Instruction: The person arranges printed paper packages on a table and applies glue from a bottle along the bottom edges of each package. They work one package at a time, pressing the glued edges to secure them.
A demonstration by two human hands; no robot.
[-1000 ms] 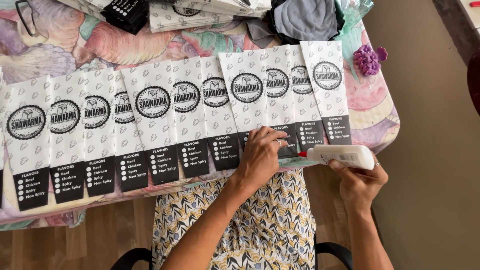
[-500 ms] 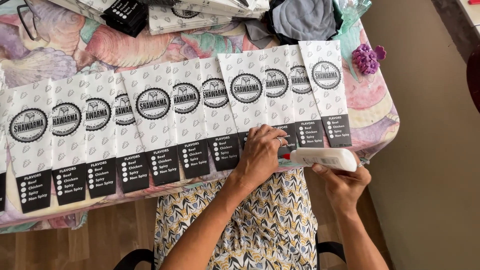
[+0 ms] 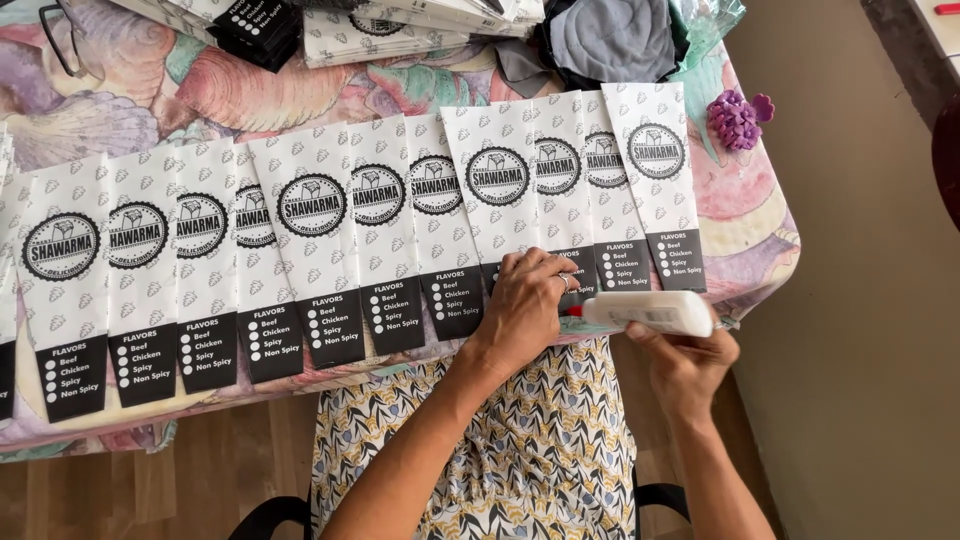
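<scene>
A table under a pastel shell-patterned cloth (image 3: 150, 90) stands on wood flooring beside a beige wall. The left hand (image 3: 525, 305) presses flat, unclenched, on overlapping white printed paper bags (image 3: 330, 250). At its 3 o'clock, the right hand (image 3: 685, 360) grasps a white red-tipped glue bottle (image 3: 650, 312). A purple flower (image 3: 735, 120) lies at 1 o'clock.

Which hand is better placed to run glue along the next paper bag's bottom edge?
Right, probably. The right hand holds the white glue bottle, its red tip at the bag edges, while the left hand lies flat on the paper bags.
</scene>
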